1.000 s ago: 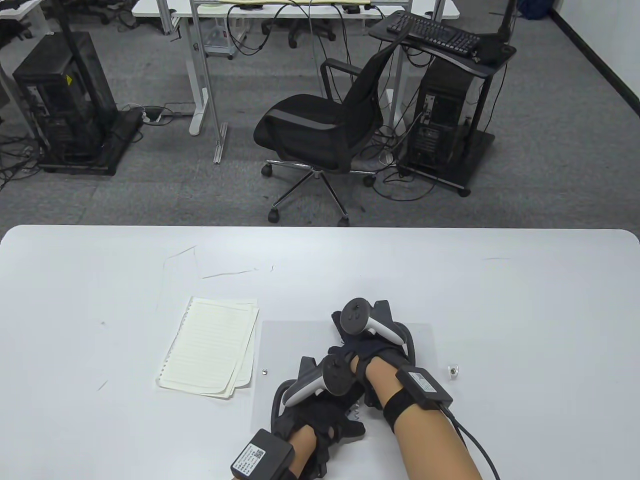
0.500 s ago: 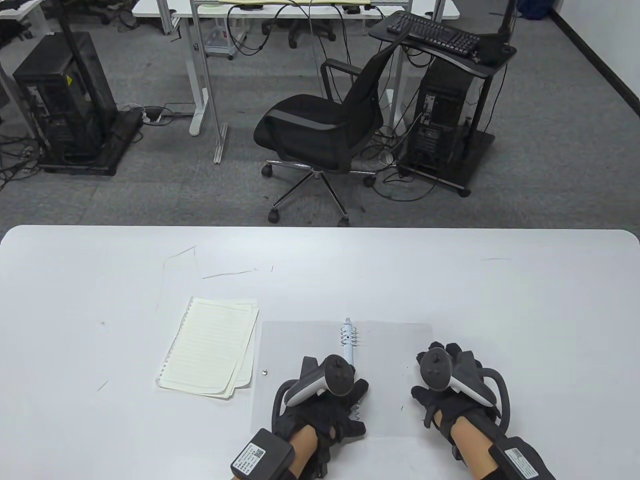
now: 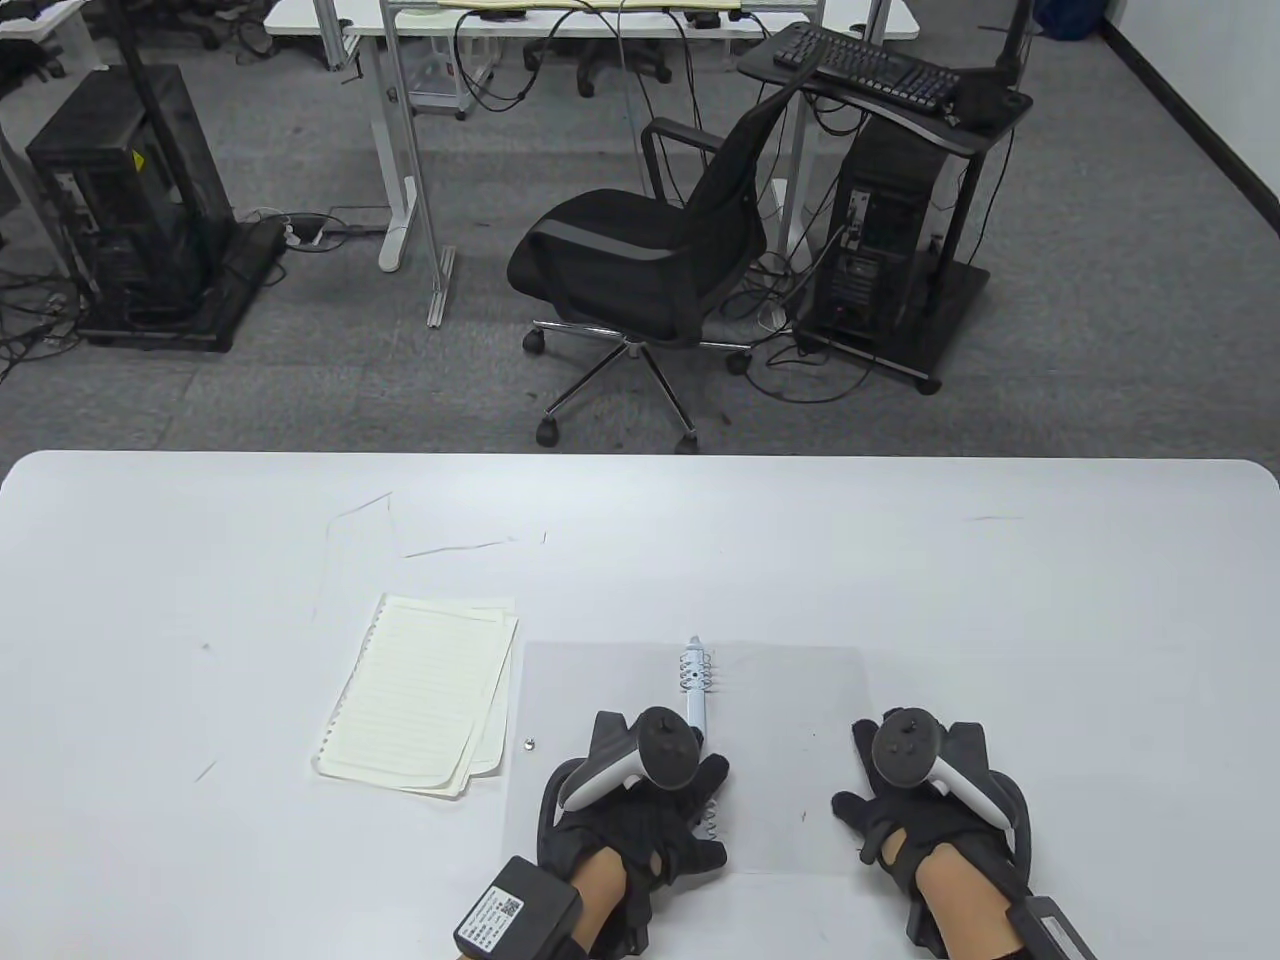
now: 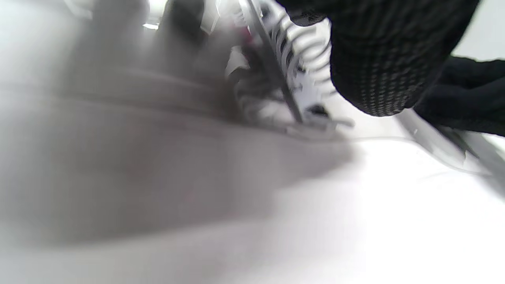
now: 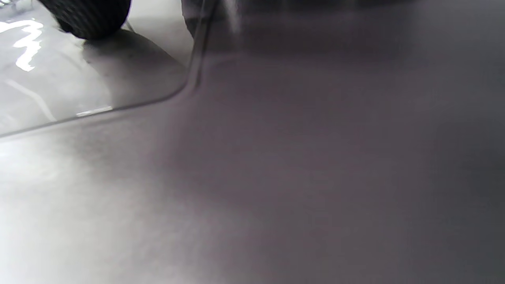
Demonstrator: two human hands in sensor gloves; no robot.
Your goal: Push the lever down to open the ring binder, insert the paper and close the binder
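Both hands flat, left hand (image 3: 640, 815) on binder (image 3: 780, 700) rings (image 4: 303, 51) (sharp only wrist-side), right hand (image 3: 915, 800) on its cover.

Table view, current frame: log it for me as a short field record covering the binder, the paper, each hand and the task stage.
binder: transparent binder lies open flat on the table, ring mechanism along its middle
paper: lined stack on the table left of the binder, not on the rings
left hand: left hand rests at the near end of the ring mechanism; grip unclear
right hand: right hand lies on the binder's right cover, holding nothing
small item: metal piece near the binder's left edge
stage: paper not yet inserted
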